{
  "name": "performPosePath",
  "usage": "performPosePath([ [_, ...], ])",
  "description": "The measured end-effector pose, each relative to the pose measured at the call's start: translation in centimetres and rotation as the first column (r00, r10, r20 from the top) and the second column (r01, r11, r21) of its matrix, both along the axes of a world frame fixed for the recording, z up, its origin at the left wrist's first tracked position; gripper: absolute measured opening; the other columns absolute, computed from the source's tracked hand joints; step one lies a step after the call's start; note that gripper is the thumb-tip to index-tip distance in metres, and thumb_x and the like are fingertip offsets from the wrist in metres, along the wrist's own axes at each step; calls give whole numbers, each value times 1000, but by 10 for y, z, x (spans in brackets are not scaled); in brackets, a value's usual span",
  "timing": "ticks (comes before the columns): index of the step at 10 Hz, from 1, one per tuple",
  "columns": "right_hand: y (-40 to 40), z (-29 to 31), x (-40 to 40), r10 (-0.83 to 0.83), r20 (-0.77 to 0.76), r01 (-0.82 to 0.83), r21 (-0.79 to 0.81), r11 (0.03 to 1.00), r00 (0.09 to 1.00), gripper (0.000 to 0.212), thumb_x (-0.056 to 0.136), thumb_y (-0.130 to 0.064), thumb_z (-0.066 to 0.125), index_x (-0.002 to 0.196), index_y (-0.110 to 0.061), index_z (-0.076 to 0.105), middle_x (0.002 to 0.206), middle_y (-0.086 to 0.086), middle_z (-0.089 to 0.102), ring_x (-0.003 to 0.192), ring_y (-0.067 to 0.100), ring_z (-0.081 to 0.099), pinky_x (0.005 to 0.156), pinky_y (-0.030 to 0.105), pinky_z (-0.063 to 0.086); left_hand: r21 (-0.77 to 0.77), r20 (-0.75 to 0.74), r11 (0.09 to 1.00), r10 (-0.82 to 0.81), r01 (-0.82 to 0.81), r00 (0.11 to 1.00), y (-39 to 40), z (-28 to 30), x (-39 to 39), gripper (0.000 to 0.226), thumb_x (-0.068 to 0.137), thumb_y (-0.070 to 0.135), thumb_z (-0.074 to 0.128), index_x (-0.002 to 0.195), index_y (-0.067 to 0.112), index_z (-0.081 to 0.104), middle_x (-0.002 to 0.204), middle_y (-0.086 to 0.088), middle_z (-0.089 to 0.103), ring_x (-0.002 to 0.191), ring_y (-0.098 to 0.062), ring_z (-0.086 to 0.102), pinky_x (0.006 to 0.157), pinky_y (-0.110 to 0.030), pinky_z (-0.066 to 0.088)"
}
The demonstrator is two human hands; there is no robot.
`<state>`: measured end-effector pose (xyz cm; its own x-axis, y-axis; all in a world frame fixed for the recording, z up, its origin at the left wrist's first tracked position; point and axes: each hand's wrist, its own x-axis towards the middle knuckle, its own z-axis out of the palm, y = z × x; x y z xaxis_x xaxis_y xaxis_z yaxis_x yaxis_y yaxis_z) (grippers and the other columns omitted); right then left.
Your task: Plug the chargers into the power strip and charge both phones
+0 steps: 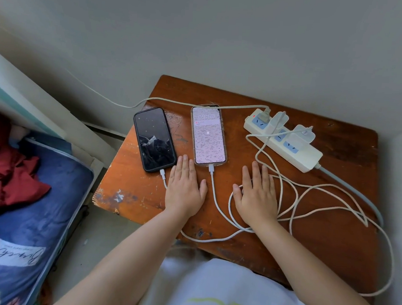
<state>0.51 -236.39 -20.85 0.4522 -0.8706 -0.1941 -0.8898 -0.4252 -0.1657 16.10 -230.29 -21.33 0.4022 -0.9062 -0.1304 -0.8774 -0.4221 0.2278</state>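
My left hand (185, 191) and right hand (257, 196) lay flat and held nothing, while beyond my fingertips both phones (155, 139) (209, 134) had cables in and both chargers (277, 123) (302, 133) sat in the power strip (308, 157), so the task seemed finished.

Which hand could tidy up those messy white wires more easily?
The right hand. It already lies flat on the tangled white cables, while the left hand rests flat between the two phones, away from the tangle.
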Motion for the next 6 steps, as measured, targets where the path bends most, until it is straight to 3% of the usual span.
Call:
performPosePath([
  [4, 1, 4, -2, -21, -21, 22, 24, 999, 1000, 56, 95, -44, 27, 142, -16, 15, 154, 11, 13, 141, 29, 4, 115, 42, 6, 1, -2, 1000, 3, -3, 1000, 1, -2, 1, 63, 93, 43, 24, 141, 7, 3, 153, -11, 5, 141, -21, -3, 107, -28, -9],
  [5, -1, 14, 0, -39, -45, 43, 99, 994, 998, 55, 94, -44, 27, 141, -18, 17, 154, 8, 14, 141, 27, 6, 114, 45, 11, 0, -11, 1000, -2, 2, 1000, 0, -3, 1, 63, 93, 43, 24, 141, 7, 3, 154, -11, 4, 141, -21, -3, 107, -28, -9],
  [6, -9, 44, 6, -139, 31, 129, 222, 967, 990, 51, 95, -42, 31, 137, -14, 31, 148, 11, 31, 136, 27, 24, 109, 44, 27, -11, -15, 1000, 7, -8, 1000, 0, -2, 1, 63, 93, 43, 23, 141, 7, 3, 154, -11, 5, 141, -21, -3, 106, -28, -10],
])
